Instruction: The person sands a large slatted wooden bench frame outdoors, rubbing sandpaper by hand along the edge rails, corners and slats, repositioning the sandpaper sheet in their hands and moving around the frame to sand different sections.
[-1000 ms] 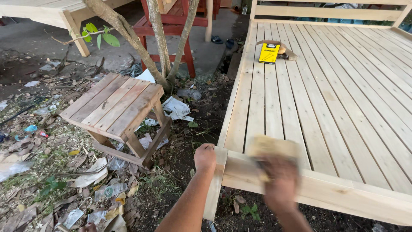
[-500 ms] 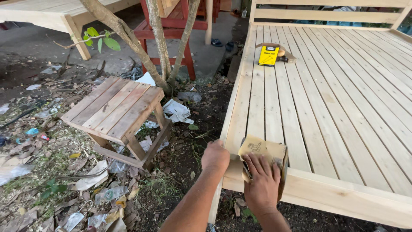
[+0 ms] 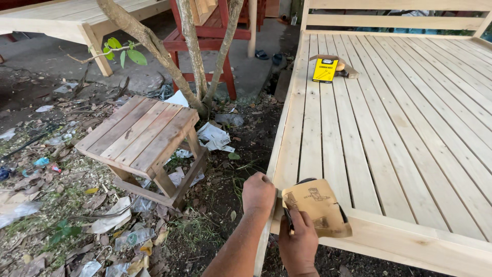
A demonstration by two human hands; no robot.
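My right hand (image 3: 299,241) grips a folded sheet of tan sandpaper (image 3: 318,206) and presses it on the near corner of a pale slatted wooden bed frame (image 3: 400,133). The paper covers the corner's top and hangs over the front rail. My left hand (image 3: 258,192) is closed on the frame's left corner edge, just beside the sandpaper. Both forearms come in from the bottom of the view.
A small slatted wooden stool (image 3: 141,138) stands on littered ground to the left. Thin tree trunks (image 3: 190,51) rise behind it, with red furniture (image 3: 205,36) beyond. A yellow box (image 3: 325,70) lies on the far slats. Another pale wooden platform (image 3: 66,18) is at the top left.
My right hand slid the sandpaper along the corner, first down over the front rail, now back up onto the top. My left hand stayed on the corner edge.
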